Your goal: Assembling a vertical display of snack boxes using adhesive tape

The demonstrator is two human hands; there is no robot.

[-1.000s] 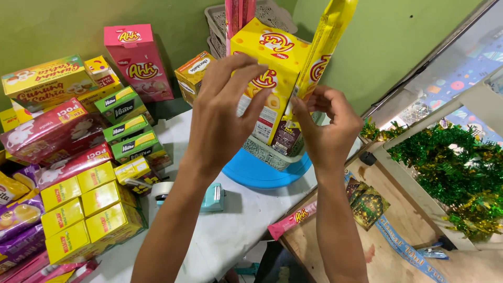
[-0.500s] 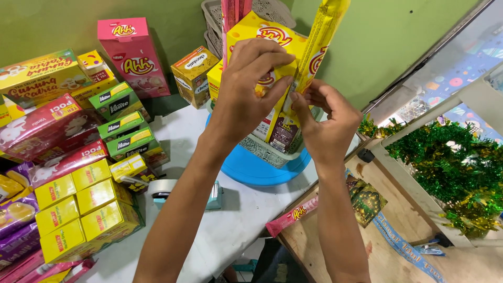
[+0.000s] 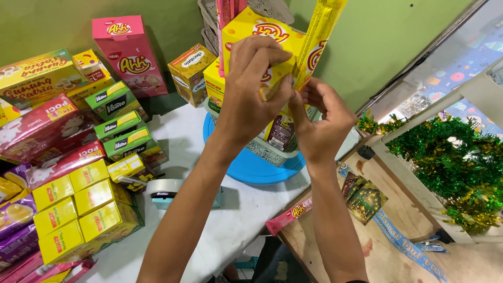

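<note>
My left hand and my right hand are raised together in front of a stack of snack packs. The left hand's fingers press on a large yellow snack box. The right hand's thumb and fingers pinch the lower end of a long yellow snack packet that leans against that box. The fingertips of both hands meet at the box's lower right corner. Under the hands, a grey woven basket stands on a blue round plate and holds a dark packet.
Pink, green and yellow snack boxes crowd the left of the white table. A tape dispenser lies near my left forearm. A pink stick packet hangs over the table edge. Green tinsel fills a tray at right.
Both hands have moved slightly up and closer together on the yellow box and long packet. The camera view has shifted a little, so the boxes sit lower left.
</note>
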